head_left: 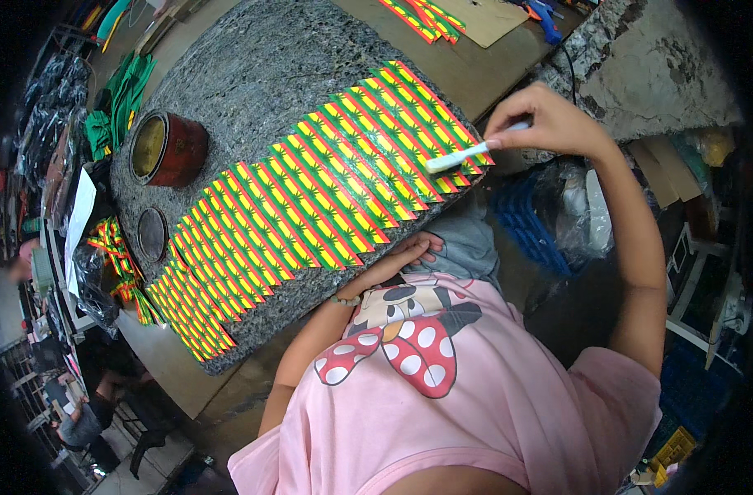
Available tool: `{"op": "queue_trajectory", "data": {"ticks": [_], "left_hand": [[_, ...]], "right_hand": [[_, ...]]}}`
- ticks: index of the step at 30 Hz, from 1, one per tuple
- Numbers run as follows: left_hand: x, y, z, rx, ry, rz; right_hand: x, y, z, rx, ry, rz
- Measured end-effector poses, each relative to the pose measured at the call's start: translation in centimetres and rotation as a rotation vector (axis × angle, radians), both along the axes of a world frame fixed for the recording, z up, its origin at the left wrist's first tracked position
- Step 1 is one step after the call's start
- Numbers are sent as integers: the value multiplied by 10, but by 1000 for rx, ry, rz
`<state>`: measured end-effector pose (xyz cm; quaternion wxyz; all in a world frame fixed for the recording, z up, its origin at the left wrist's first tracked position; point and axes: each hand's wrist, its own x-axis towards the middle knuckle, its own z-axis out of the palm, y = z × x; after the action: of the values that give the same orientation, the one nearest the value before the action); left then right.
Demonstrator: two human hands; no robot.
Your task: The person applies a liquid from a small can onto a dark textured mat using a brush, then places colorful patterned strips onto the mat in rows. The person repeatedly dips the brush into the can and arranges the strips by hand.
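Observation:
In my right hand (533, 124) is a pale toothbrush (459, 157), pinched by its handle. Its head touches the right end of a long row of overlapping strips (310, 198), striped green, yellow and red with dark leaf shapes. Those strips lie slanted across a rough dark grey slab (252, 66), and parts of them have a wet-looking shine. My left hand (417, 249) rests against my lap beside the slab's near edge. It holds nothing that I can see, and its fingers are loosely extended.
A reddish-brown can (172, 148) stands on the slab's left side, near a round dark lid (152, 234). More striped strips (426, 18) lie beyond the slab, near a blue tool (545, 21). Striped bundles (112, 256) hang at the left. Blue crates (529, 223) stand at the right.

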<state>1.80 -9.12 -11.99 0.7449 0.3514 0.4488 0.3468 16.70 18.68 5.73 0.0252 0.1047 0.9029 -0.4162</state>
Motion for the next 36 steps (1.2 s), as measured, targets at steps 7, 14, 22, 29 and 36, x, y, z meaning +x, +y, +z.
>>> {"op": "queue_trajectory", "data": {"ticks": [7, 14, 22, 29, 36], "left_hand": [[-3, -9, 7, -27, -15, 74], [-2, -16, 9, -44, -37, 99], [-4, -11, 7, -46, -30, 102], [-3, -14, 10, -32, -33, 122], [-15, -44, -8, -10, -249, 357]], "right_hand": [[-50, 10, -10, 580, 275, 115], [-49, 3, -19, 758, 445, 163], [13, -16, -18, 490, 180, 202], [-35, -6, -20, 377, 208, 34], [-66, -19, -40, 579, 358, 94]]}}
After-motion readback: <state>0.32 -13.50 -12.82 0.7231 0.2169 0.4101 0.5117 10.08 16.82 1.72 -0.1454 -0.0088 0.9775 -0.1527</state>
